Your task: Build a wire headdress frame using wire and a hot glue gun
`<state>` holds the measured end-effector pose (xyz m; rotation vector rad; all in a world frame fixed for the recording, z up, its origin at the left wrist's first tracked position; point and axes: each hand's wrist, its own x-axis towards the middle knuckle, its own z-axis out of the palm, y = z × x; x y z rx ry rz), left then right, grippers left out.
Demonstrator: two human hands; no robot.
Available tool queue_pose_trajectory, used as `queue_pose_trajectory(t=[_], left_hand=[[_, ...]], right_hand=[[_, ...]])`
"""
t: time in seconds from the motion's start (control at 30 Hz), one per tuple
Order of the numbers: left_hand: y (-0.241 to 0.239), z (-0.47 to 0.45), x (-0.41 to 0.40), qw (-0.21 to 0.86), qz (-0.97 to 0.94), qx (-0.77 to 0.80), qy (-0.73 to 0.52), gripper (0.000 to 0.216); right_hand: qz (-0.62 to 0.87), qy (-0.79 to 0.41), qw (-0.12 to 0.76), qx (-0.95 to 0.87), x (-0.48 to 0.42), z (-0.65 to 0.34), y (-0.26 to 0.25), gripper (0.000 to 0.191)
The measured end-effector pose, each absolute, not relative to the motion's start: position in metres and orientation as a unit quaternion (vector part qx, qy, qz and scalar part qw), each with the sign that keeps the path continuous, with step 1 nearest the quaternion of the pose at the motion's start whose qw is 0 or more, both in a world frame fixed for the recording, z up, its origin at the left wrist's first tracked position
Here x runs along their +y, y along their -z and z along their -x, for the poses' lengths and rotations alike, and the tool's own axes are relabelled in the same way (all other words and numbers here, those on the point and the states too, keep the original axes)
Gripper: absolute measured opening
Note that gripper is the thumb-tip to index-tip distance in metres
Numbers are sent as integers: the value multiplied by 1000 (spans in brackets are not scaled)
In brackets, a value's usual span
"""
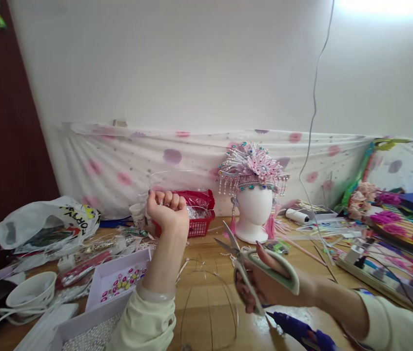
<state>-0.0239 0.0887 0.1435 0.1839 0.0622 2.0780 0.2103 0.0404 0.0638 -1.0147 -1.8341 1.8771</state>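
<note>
My left hand (pixel 167 209) is raised above the wooden table (pixel 206 292), fingers curled into a fist; a thin clear strand seems to run up from it, too faint to name. My right hand (pixel 265 285) grips a pair of green-handled scissors (pixel 245 265), blades parted and pointing up-left. Thin wire loops (pixel 209 297) lie on the table between my arms. A white foam head (pixel 254 207) wearing a pink beaded headdress (pixel 252 168) stands behind the scissors.
A red basket (pixel 201 225) sits behind my left hand. White trays of gems (pixel 122 282) and beads (pixel 89 336), a bowl (pixel 30 292) and a plastic bag (pixel 49 224) crowd the left. A blue glue gun (pixel 301 334) lies near; a power strip (pixel 374 270) and craft flowers fill the right.
</note>
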Motion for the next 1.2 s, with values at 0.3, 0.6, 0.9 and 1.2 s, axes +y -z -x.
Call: queue_pose_trajectory(t=[0.3, 0.6, 0.9, 1.2], left_hand=[[-114, -46, 97, 537, -135, 74, -829, 26], [-94, -54, 109, 556, -184, 140, -798, 30], [-80, -49, 125, 560, -187, 191, -784, 32], [-79, -46, 128, 565, -170, 204, -781, 33]], right_hand=[[207, -800, 291, -482, 53, -191, -76, 65], [212, -806, 301, -462, 85, -196, -63, 61], [265, -793, 312, -451, 100, -194, -51, 44], [326, -758, 301, -479, 105, -186, -37, 25]])
